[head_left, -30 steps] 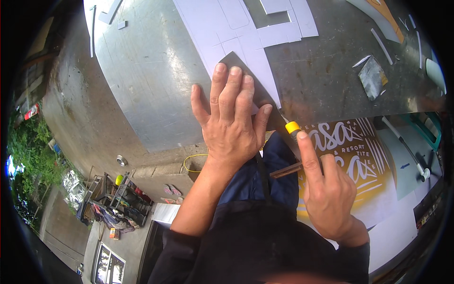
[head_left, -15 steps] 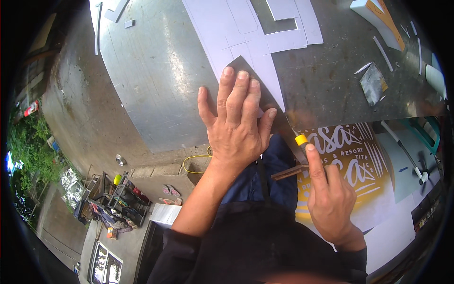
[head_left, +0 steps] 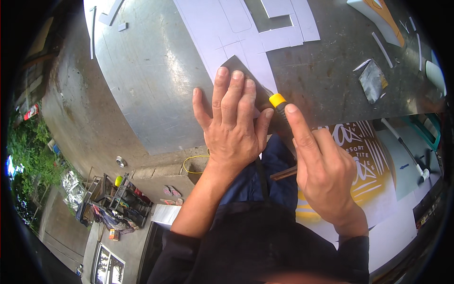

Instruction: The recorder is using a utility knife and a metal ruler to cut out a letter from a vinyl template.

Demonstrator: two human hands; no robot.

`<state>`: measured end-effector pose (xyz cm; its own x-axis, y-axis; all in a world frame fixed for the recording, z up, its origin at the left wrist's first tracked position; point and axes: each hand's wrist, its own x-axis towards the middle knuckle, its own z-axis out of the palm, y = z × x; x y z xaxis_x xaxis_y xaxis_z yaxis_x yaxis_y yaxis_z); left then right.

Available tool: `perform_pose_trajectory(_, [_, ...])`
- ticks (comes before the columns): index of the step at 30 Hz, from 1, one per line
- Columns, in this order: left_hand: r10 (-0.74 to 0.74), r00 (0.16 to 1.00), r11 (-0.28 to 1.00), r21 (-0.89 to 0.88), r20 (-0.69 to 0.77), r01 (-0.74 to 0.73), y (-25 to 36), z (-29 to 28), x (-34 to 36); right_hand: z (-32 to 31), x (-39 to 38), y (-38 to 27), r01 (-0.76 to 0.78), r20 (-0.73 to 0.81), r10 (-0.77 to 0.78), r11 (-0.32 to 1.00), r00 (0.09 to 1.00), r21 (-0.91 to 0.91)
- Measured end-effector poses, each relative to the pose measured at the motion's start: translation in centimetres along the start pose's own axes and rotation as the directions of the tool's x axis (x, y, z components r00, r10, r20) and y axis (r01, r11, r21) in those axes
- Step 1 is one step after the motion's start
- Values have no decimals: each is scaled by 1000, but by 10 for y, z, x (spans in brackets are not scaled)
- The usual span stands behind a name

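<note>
Fingers spread, my left hand (head_left: 235,124) lies flat on a dark grey straight-edged plate (head_left: 235,63) with a pointed corner. This plate rests on a white sheet (head_left: 203,31) marked with pencil lines and cut openings. My right hand (head_left: 324,173) is closed around a yellow-and-black craft knife (head_left: 278,100), its index finger stretched along the handle. The thin blade meets the white sheet beside the plate's right edge, a little right of my left fingertips. Most of the handle is hidden inside my right hand.
Beneath the sheet is a grey metal tabletop (head_left: 156,102). Thin white offcuts (head_left: 382,49), a crumpled silvery piece (head_left: 372,81) and an orange-and-white curved piece (head_left: 378,21) lie at the right. Below the table edge are a yellow printed banner (head_left: 378,189) and a dark brown strip (head_left: 283,173).
My right hand has moved up and left with the craft knife, from the sheet's lower tip to further along the plate's edge. My left hand stays pressed on the plate.
</note>
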<state>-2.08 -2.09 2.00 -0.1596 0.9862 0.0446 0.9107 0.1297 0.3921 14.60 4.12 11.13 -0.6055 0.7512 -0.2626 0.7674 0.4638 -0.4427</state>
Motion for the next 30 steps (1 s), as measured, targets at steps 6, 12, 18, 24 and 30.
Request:
perform_pose_trajectory(6, [4,1000,1000,1,1,-4,-1,0,0,4,0,1,-6,5,6,1000,1000,-21])
perform_pose_trajectory(12, [3,1000,1000,0,12,-3,0,0,-1,4,0,-3,5,17,-4,999,1000,-39])
perform_pose_trajectory(18, [5,1000,1000,4,4,-5,-1,1,-1,4,0,-7,-14,14,15,997,1000,-74])
perform_pose_trajectory(24, [5,1000,1000,4,2,-5,-1,1,0,5,-1,-15,-31,-14,30,989,999,-147])
perform_pose_trajectory(30, [3,1000,1000,4,5,-3,-1,0,0,3,-8,-16,-52,37,62,976,997,-209])
